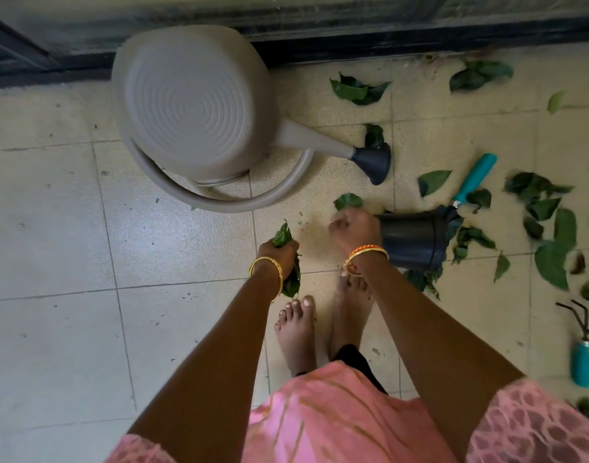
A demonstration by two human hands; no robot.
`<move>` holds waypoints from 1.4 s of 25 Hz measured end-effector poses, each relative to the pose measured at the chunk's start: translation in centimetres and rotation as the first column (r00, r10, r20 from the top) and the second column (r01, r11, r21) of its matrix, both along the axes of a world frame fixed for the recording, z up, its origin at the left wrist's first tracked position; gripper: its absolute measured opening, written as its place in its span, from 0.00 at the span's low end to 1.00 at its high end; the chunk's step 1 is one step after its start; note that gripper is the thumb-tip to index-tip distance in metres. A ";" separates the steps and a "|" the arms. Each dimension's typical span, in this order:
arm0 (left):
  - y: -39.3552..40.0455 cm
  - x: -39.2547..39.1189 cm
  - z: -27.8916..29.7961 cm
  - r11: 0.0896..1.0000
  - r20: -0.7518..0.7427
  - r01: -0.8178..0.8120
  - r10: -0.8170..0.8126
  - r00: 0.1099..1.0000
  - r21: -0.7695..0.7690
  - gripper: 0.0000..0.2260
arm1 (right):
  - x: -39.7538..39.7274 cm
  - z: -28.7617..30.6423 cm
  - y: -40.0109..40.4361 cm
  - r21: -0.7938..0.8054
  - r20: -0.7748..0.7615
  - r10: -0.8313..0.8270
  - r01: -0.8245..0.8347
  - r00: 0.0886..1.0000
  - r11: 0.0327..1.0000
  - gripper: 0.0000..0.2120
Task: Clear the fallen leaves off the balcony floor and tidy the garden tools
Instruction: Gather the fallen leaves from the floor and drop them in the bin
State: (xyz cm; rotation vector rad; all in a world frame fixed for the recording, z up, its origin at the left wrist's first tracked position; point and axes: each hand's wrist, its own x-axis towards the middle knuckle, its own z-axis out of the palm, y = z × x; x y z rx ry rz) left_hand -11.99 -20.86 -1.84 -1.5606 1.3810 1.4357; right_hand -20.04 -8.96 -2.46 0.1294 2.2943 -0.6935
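My left hand (pixel 277 252) grip clamped on a bunch of leaves (pixel 290 282). Right hand (pixel 353 228) fingers curled low by a single leaf (pixel 348 201); contact unclear. More leaves (pixel 550 262) scattered right, around trowel (pixel 473 178), fallen black pot (pixel 413 240), hand rake (pixel 581 349).

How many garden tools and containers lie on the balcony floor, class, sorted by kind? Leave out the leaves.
Watering can, tipped on its side: 1
Black plant pot, on its side: 1
Teal-handled trowel, blade hidden behind the pot: 1
Teal-handled hand rake: 1
Total: 4
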 end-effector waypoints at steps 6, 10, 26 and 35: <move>-0.1 1.0 -2.8 0.996 0.019 0.037 -0.039 0.999 0.086 0.06 | -2.3 -4.7 1.3 0.276 0.059 0.696 -0.681 0.716 0.678 0.36; 0.5 1.2 -4.0 0.996 0.020 0.004 -0.006 1.000 0.091 0.08 | -1.2 -6.3 1.9 0.299 -0.122 0.706 -0.653 0.698 0.696 0.23; 4.9 -3.3 1.4 0.974 0.038 -0.162 0.158 0.987 0.158 0.28 | -1.6 3.6 5.2 -0.268 0.156 -0.094 0.134 0.983 0.954 0.09; 5.8 -4.1 2.0 0.995 0.116 0.084 -0.090 0.989 0.054 0.17 | -1.2 1.7 14.6 -0.014 0.218 -0.617 0.635 0.756 0.773 0.16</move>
